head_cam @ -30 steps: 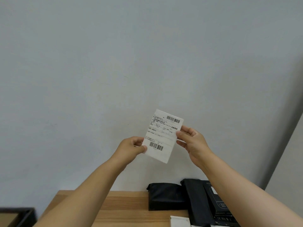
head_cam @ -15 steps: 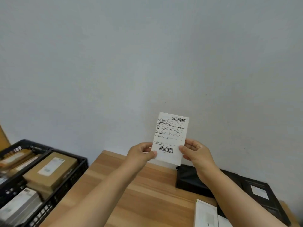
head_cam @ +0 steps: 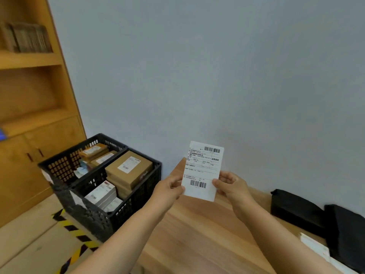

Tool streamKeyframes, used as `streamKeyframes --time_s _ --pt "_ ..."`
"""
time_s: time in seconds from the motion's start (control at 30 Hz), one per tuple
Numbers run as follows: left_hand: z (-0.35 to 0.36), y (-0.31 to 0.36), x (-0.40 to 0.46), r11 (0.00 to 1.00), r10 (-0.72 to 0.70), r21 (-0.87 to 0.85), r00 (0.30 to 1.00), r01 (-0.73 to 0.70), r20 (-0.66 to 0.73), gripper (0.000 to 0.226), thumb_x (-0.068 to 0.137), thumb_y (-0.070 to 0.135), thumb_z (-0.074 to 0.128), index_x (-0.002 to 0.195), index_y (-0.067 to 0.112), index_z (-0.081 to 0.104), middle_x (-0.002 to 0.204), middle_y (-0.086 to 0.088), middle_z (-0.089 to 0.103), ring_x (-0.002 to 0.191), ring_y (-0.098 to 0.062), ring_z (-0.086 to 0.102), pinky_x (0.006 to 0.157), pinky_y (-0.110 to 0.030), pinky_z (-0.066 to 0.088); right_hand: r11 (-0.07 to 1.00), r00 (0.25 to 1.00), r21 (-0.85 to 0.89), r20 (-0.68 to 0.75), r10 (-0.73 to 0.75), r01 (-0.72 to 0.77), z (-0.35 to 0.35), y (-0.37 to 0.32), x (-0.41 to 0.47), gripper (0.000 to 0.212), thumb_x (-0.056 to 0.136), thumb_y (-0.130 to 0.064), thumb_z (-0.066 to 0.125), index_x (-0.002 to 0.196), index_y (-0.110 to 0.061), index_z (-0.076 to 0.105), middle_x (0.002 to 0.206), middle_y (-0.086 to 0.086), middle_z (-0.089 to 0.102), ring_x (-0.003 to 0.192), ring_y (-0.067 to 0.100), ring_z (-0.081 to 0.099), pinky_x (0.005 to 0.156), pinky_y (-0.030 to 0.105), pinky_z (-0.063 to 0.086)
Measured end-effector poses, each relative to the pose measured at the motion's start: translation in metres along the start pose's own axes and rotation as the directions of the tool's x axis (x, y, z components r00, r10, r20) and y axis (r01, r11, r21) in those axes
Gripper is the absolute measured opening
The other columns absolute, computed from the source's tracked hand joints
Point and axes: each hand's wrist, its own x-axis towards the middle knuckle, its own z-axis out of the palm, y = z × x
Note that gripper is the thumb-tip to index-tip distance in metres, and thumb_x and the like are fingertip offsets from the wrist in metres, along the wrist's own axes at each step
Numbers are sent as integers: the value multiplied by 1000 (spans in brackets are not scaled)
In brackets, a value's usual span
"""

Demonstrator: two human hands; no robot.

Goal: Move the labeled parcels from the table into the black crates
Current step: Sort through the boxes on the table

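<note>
Crates [head_cam: 126, 204] beside table [head_cam: 197, 234], label [head_cam: 203, 171] held above

Bare counter [head_cam: 197, 234] lies open beneath the raised hands; black crates [head_cam: 126, 210], packed with parcels [head_cam: 128, 169], crowd nine o'clock, and black pouches [head_cam: 296, 210] block three o'clock.

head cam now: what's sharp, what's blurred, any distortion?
Head view: shipping label sharp, barcodes crisp, small print too fine to read; wooden shelf unit at left motion-smeared; black crates slightly soft; wide-angle lens tilts the shelf edge and table; lighting flat, no glare.
</note>
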Motion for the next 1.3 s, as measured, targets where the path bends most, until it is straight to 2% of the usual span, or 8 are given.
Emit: streamKeyframes --time_s 0.2,0.3,0.4,0.47,0.6,1.0,1.07,1.3 --pt "-159 -50 -35 996 -88 6 988 89 -130 38 92 5 52 122 28 59 104 11 68 95 -6 61 80 -27 52 997 990 -8 121 73 -72 169 23 -20 26 85 -2 66 107 -16 65 99 1 74 95 18 66 74 28 47" --pt "-229 -69 -55 991 -129 -46 974 123 -185 38 93 3 50 122 25 60 109 9 67 100 -7 60 70 -19 49 994 980 -4 165 113 -114 247 32 -28 26 84 -1 66 107 -14 64 99 1 73 93 16 67 71 26 48" --pt "-274 -80 -66 987 -157 -51 964 149 -216 38 93 0 49 118 27 61 109 7 68 99 -8 62 62 -14 47 989 969 -25 202 145 -143 296 40 -34 26 85 -2 67 108 -13 62 95 -2 74 94 17 68 80 34 53" --pt "-302 -91 -65 984 -180 -44 955 175 -237 38 92 1 50 121 24 61 111 5 68 100 -11 62 66 -17 48 987 960 -55 227 162 -154 325 46 -34 26 85 -5 67 110 -14 61 97 -4 74 96 16 67 80 33 52" --pt "-341 -114 -54 975 -216 -3 945 222 -245 42 92 4 51 126 27 59 110 5 68 103 -13 61 85 -32 52 977 950 -97 232 206 -189 367 52 -24 26 87 -7 66 111 -14 59 103 -4 71 95 11 65 70 23 49" --pt "-416 -137 63 929 -230 227 936 293 -265 40 94 9 49 129 29 54 120 3 63 94 -12 61 82 -35 52 956 926 -79 236 294 -283 450 73 95 21 88 -6 64 106 -16 59 95 -7 68 92 11 64 75 24 53" --pt "-429 -138 95 910 -245 273 935 313 -257 40 94 9 49 129 28 54 119 2 63 98 -13 59 81 -34 51 949 920 -57 234 316 -311 463 78 126 22 88 -5 64 108 -13 61 97 -5 69 95 14 65 81 28 54" --pt "-459 -156 215 854 -340 374 932 361 -122 36 95 15 48 128 28 54 125 1 60 112 -14 54 93 -33 46 914 906 -30 123 405 -405 493 100 225 21 87 -3 65 105 -13 61 100 -1 70 94 14 66 76 24 54"
